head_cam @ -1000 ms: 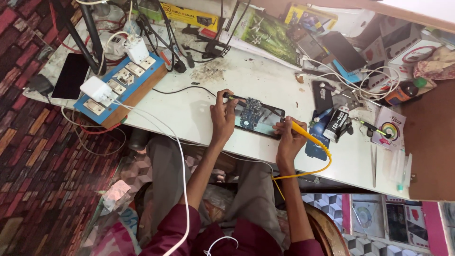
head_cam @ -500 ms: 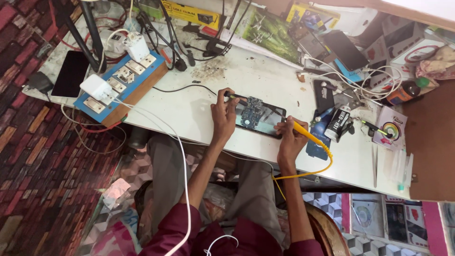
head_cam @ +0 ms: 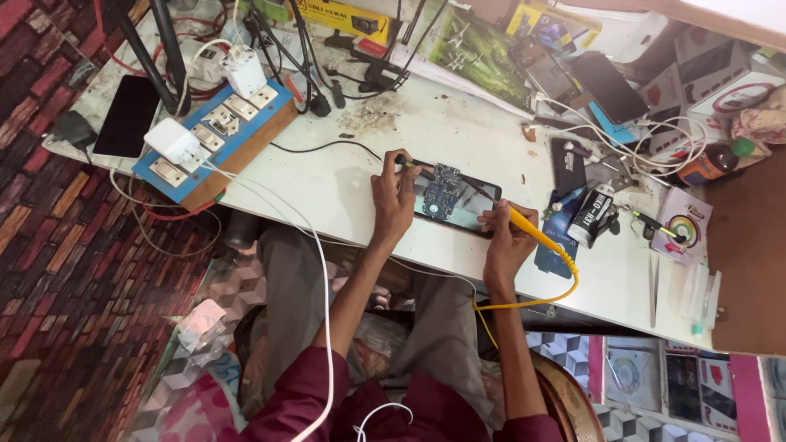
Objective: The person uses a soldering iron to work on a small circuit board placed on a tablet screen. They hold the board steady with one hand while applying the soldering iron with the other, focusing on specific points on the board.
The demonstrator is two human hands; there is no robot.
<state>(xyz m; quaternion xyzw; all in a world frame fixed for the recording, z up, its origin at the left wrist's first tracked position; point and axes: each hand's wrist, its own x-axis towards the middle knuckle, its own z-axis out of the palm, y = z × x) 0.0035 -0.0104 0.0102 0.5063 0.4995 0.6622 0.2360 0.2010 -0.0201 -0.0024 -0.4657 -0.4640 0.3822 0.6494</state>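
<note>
A: Head view, item one: opened phone (head_cam: 455, 200), lying flat near the front edge of the white table (head_cam: 344, 192), back cover off, small blue circuit board (head_cam: 443, 188) exposed at its left end.

B: Item two, left hand (head_cam: 393, 199): fingers closed on a thin dark tool (head_cam: 417, 169) (tweezers or a probe, too small to tell), its tip lying at the board's upper edge. The palm rests on the table just beside the phone.

A: Item three, right hand (head_cam: 506, 237): clamped around a yellow-handled soldering iron (head_cam: 530, 232), tip pointed in toward the phone's right half. Its yellow cord (head_cam: 547, 296) loops off the table edge and back under.

B: Step in hand, as a judgement: board-level work on the phone, the left hand steadying or picking at a part while the iron comes to it. Whether the tip is touching cannot be told.

A: The next move would call for a steady left hand and a brief, exact touch of the iron at one spot (the board is small and crowded).

B: Surroundings, same view: blue switchboard with sockets (head_cam: 214, 135) at the table's left, white charger (head_cam: 173, 141) plugged in; a small white bottle (head_cam: 591, 214) just right of the phone; a second dark phone (head_cam: 128, 116) at the far left, well apart.
</note>
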